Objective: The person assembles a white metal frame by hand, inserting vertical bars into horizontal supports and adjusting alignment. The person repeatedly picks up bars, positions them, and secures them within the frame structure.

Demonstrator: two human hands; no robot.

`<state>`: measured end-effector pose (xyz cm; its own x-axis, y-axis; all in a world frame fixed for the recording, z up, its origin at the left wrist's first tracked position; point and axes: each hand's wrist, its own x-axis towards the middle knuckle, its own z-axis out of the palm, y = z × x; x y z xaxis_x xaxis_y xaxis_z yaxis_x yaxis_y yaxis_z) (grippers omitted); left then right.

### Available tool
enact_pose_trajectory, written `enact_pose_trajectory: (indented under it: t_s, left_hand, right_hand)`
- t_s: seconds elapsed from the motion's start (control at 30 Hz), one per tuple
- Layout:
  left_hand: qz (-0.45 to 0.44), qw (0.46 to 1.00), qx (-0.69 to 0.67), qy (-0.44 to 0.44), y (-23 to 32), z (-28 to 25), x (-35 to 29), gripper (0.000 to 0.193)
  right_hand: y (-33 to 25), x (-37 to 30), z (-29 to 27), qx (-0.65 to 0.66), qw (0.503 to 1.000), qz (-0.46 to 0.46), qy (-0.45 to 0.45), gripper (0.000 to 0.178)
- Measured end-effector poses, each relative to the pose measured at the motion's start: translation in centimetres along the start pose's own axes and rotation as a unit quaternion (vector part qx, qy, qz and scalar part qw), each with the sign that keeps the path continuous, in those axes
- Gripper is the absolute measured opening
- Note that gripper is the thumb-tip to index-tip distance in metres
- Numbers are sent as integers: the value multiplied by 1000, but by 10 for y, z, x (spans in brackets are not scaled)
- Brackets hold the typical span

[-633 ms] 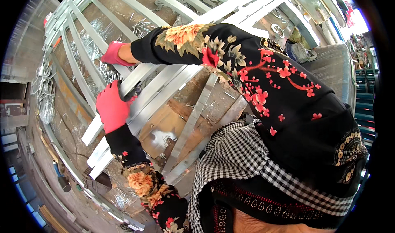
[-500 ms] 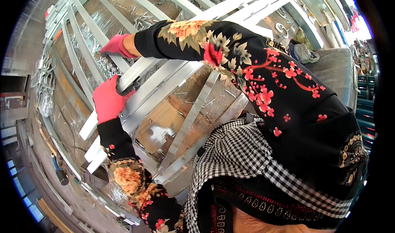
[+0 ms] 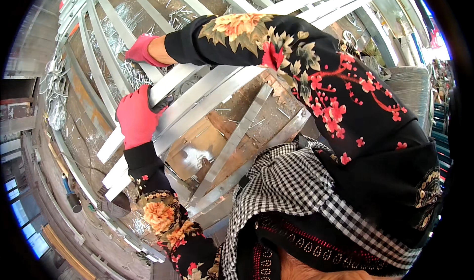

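My left hand (image 3: 137, 119), in a pink-red glove with a dark palm, wraps round a pale flat metal bar (image 3: 178, 81). That bar runs from the lower left up toward my right sleeve. Just beyond it, my right hand (image 3: 147, 51), gloved alike, is closed with its fingers pointing left over a slat (image 3: 114, 29) of a metal frame; what its fingers hold, if anything, is hidden. Parallel metal bars (image 3: 192, 99) lie close beside the held one, on my side. My right forearm crosses over the upper parts of these bars.
Several curved metal slats fan out at the far side over a brown worktop (image 3: 163, 3) strewn with loose nails or rods (image 3: 120, 23). A cardboard piece (image 3: 196, 149) lies under the bars. A hammer (image 3: 72, 195) rests at left. A plastic-wrapped block (image 3: 411, 89) stands at right.
The whole scene has shifted slightly rightward in the view. Both hands keep nearly the same places on the metalwork; the left hand has tilted a little over its bar.
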<state>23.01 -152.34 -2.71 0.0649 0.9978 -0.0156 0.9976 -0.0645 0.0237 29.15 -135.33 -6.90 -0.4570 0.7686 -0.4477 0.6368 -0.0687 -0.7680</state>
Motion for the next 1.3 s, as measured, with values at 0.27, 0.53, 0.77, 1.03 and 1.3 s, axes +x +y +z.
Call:
enact_pose_trajectory:
  t_s: [0.27,0.53,0.77,1.03,1.3]
  left_hand:
    - [-13,1000,-24,-14,2,8,13,60]
    - [7,999,-12,32,10,-5,9,62]
    - [43,989,-89,109,26,-5,-5,57]
    - [-61,991,-33,118,42,-10,-21,64]
    - [-65,991,-42,113,43,-10,-23,66]
  right_hand:
    - [6,-3,-7,-1,999,40,5,32]
    - [7,8,-13,43,996,64,55,57]
    - [13,-44,-19,81,991,17,104,65]
    - [2,-35,-34,13,999,-12,-50,75]
    - [-14,46,-49,-9,999,-39,-30,90]
